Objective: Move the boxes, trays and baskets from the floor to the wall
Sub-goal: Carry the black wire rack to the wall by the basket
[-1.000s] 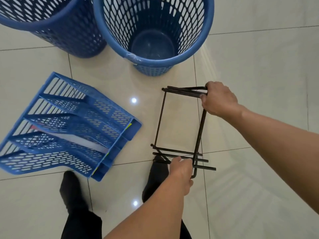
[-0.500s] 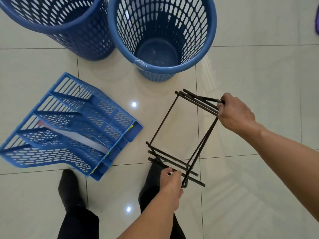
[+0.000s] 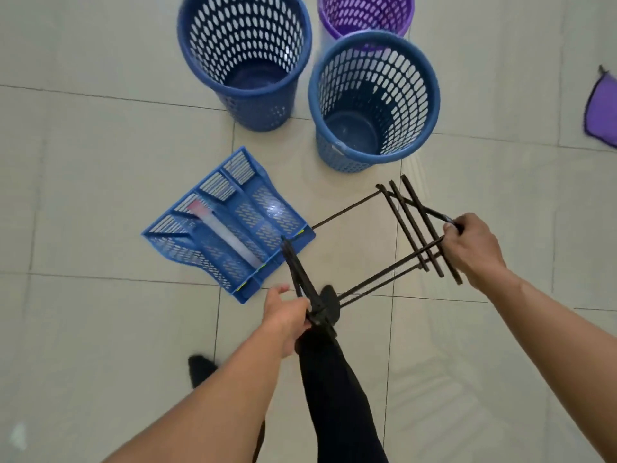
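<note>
Black metal rack (image 3: 416, 228), gripped by left hand (image 3: 287, 315) at seven o'clock and right hand (image 3: 474, 248) at three: carry it level, clear of the blue basket (image 3: 347, 158).

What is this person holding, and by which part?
A black metal rod frame: the left hand grips the bars at one end, the right hand those at the other.

You've lifted the black wire rack (image 3: 416, 228) higher and turned it, your right hand (image 3: 474, 248) swinging its far end rightward while your left hand (image 3: 287, 315) raises the near end. A purple basket (image 3: 365, 15) now shows at the top.
</note>
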